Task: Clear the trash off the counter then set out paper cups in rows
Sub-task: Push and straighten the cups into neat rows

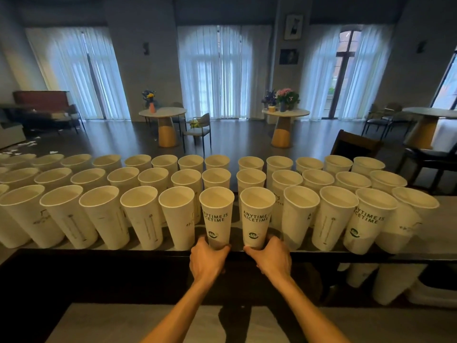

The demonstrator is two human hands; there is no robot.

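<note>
Head view, looking down over a dark glossy counter [148, 251] toward a dim room.

Tall white paper cups [141, 216] stand upright, open end up, in three rows running left to right across the counter: near, middle and far. Cups in each row sit just beside one another, some rims touching.

Left hand [209, 258] curled around the base of a white paper cup printed "ANYTIME IS NICETIME" [217, 216], near row, centre. Right hand [270, 257] likewise wrapped around the base of the neighbouring printed white cup [257, 215], just to its right. Both cups upright; whether their bases rest on the counter, cannot tell. A narrow gap separates the two.

Far side of the room: two round pale tables [162, 112] with flower vases, sheer white curtains [222, 70] over tall windows. White paper scraps [27, 144] lie on the floor at far left.
</note>
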